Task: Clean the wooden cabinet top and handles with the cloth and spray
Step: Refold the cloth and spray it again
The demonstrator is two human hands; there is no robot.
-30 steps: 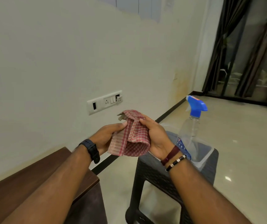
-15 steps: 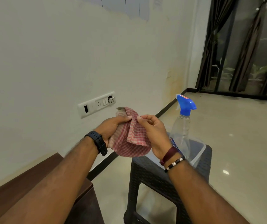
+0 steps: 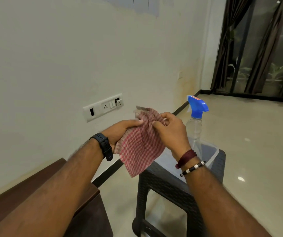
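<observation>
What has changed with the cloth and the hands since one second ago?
The right hand shifted its fingers along the top edge of the checked cloth, gathering it, and the cloth now hangs lower, with one corner pointing down. The left hand holds it as before. The spray bottle stays standing in the clear container, untouched.

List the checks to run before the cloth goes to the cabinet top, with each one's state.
1. Cloth in hand: ok, left hand and right hand both grip it.
2. Cloth folded into a pad: not ok, it hangs bunched and loose.
3. Spray bottle in reach: ok, upright in the clear tub on the stool.
4. A hand free for the bottle: not ok, both hold the cloth.
5. Cabinet top sprayed: cannot tell, the left arm covers much of it.
</observation>
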